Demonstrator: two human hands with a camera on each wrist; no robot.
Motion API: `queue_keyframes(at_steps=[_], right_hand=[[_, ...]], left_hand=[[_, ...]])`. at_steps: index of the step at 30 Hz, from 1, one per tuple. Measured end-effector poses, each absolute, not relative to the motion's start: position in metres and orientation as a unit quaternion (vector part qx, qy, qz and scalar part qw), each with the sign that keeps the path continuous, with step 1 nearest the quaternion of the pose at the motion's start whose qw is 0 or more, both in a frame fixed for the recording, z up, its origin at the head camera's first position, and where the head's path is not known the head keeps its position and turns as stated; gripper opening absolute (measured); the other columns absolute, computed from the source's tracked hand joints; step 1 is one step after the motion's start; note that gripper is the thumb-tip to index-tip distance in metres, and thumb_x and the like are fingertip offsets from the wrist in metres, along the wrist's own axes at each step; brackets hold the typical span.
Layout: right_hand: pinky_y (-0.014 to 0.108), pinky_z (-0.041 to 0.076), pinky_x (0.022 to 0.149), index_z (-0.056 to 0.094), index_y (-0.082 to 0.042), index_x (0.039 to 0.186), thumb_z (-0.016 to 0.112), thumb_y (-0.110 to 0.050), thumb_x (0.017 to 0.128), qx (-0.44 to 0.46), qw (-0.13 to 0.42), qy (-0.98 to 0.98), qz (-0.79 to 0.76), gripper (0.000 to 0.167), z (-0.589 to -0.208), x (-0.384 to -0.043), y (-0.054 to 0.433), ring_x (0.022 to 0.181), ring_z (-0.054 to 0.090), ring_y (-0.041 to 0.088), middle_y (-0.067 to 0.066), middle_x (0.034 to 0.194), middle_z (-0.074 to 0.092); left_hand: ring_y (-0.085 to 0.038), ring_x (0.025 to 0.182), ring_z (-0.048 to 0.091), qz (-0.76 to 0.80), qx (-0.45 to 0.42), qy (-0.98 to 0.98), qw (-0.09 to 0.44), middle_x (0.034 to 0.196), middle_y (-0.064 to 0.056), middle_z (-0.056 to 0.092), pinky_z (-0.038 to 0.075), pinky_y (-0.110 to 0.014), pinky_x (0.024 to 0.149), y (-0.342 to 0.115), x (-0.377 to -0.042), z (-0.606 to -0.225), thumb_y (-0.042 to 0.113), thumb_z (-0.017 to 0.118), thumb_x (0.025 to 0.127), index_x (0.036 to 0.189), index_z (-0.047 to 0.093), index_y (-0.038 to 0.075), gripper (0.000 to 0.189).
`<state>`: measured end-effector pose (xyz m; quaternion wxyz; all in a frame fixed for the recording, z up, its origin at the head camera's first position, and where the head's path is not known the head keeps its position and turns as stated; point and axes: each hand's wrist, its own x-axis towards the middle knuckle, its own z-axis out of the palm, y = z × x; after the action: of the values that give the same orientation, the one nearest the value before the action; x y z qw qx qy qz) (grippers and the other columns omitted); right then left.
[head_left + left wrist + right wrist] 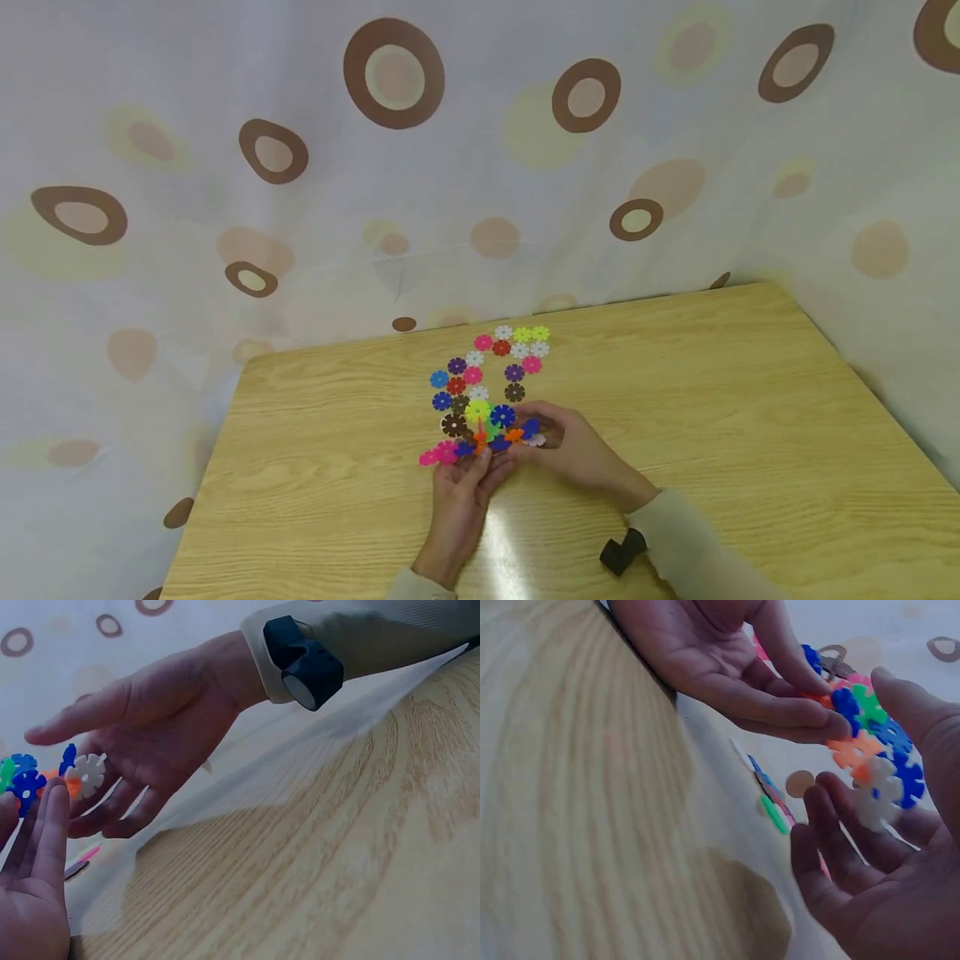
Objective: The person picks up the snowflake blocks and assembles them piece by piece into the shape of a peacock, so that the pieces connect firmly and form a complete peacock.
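Note:
My left hand (461, 504) pinches a chain of notched plastic snowflake discs (481, 445) near its middle, thumb on top and fingers beneath. The linked discs are pink, blue, orange, green and white. Around the chain's right end is my right hand (581, 450), fingers loosely bent and thumb apart from them. A white disc (877, 793) and a blue disc (909, 780) at that end lie between its thumb and fingers, without being pinched. In the left wrist view the right hand (157, 735) spreads beside the white disc (91, 774).
Beyond the hands, several loose discs lie on the wooden table (337, 433), among them purple (513, 372), red (501, 347) and yellow (540, 332) ones. A patterned curtain (465, 183) hangs behind the table. A black camera (622, 552) is strapped to the right wrist.

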<state>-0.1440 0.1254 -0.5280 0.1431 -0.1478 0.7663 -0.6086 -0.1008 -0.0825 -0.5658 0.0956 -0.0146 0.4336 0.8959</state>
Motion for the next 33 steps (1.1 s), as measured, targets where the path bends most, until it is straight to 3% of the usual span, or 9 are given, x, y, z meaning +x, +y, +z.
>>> queue_keyframes(at_steps=[3, 7, 11, 19, 23, 27, 30, 33], right_hand=[[0.021, 0.061, 0.094, 0.064, 0.002, 0.144, 0.084, -0.025, 0.098, -0.135, 0.142, 0.771, -0.606, 0.056, -0.531, -0.141, 0.120, 0.119, 0.073, 0.026, 0.021, 0.139, 0.070], [0.022, 0.058, 0.085, 0.076, -0.005, 0.124, 0.087, -0.026, 0.096, -0.119, 0.127, 0.786, -0.593, 0.037, -0.531, -0.139, 0.115, 0.104, 0.069, 0.012, 0.011, 0.122, 0.078], [0.022, 0.055, 0.081, 0.080, -0.008, 0.107, 0.089, -0.026, 0.093, -0.108, 0.134, 0.787, -0.593, 0.024, -0.530, -0.139, 0.116, 0.095, 0.067, 0.011, 0.004, 0.108, 0.080], [0.021, 0.055, 0.076, 0.081, -0.005, 0.101, 0.091, -0.024, 0.090, -0.110, 0.147, 0.788, -0.587, 0.024, -0.527, -0.139, 0.120, 0.087, 0.067, 0.012, 0.004, 0.098, 0.080], [0.022, 0.057, 0.083, 0.080, -0.005, 0.105, 0.089, -0.025, 0.092, -0.125, 0.150, 0.785, -0.587, 0.025, -0.530, -0.141, 0.119, 0.093, 0.070, 0.013, 0.006, 0.103, 0.081], [0.026, 0.060, 0.092, 0.073, -0.006, 0.129, 0.088, -0.028, 0.094, -0.135, 0.156, 0.782, -0.588, 0.044, -0.530, -0.145, 0.121, 0.109, 0.072, 0.018, 0.009, 0.123, 0.078], [0.038, 0.062, 0.103, 0.059, -0.011, 0.150, 0.090, -0.028, 0.092, -0.142, 0.141, 0.784, -0.587, 0.068, -0.525, -0.147, 0.124, 0.126, 0.069, 0.027, 0.013, 0.141, 0.070], [0.055, 0.056, 0.115, 0.053, -0.018, 0.157, 0.094, -0.029, 0.088, -0.158, 0.125, 0.793, -0.575, 0.082, -0.516, -0.151, 0.122, 0.138, 0.063, 0.034, 0.014, 0.152, 0.064]], left_hand=[[-0.017, 0.107, 0.081, 0.894, -0.022, 0.436, 0.099, 0.113, -0.004, 0.080, 0.064, -0.036, 0.105, -0.083, -0.100, -0.565, 0.001, 0.061, 0.108, 0.131, 0.061, 0.003, 0.023], [-0.012, 0.098, 0.080, 0.890, -0.016, 0.444, 0.103, 0.107, -0.001, 0.079, 0.067, -0.031, 0.097, -0.084, -0.100, -0.566, 0.002, 0.062, 0.108, 0.120, 0.066, 0.007, 0.015], [-0.010, 0.089, 0.079, 0.885, -0.001, 0.454, 0.102, 0.101, 0.002, 0.081, 0.068, -0.028, 0.090, -0.084, -0.100, -0.567, -0.001, 0.062, 0.107, 0.109, 0.071, 0.011, 0.015], [-0.010, 0.083, 0.079, 0.872, 0.021, 0.479, 0.098, 0.097, 0.002, 0.083, 0.068, -0.026, 0.087, -0.084, -0.100, -0.569, -0.002, 0.062, 0.105, 0.105, 0.074, 0.012, 0.018], [-0.010, 0.083, 0.079, 0.871, 0.019, 0.483, 0.085, 0.096, 0.001, 0.083, 0.068, -0.026, 0.086, -0.084, -0.099, -0.569, -0.002, 0.063, 0.105, 0.105, 0.073, 0.009, 0.015], [-0.010, 0.082, 0.079, 0.864, 0.002, 0.499, 0.064, 0.094, 0.001, 0.083, 0.069, -0.027, 0.084, -0.081, -0.099, -0.569, -0.004, 0.065, 0.103, 0.105, 0.073, 0.005, 0.012], [-0.010, 0.081, 0.079, 0.851, -0.002, 0.521, 0.059, 0.093, 0.002, 0.083, 0.069, -0.027, 0.083, -0.079, -0.099, -0.568, -0.005, 0.068, 0.101, 0.106, 0.073, -0.003, 0.007], [-0.010, 0.079, 0.078, 0.835, 0.002, 0.547, 0.060, 0.087, 0.003, 0.082, 0.068, -0.026, 0.083, -0.079, -0.099, -0.566, -0.003, 0.072, 0.100, 0.107, 0.071, -0.012, 0.011]])
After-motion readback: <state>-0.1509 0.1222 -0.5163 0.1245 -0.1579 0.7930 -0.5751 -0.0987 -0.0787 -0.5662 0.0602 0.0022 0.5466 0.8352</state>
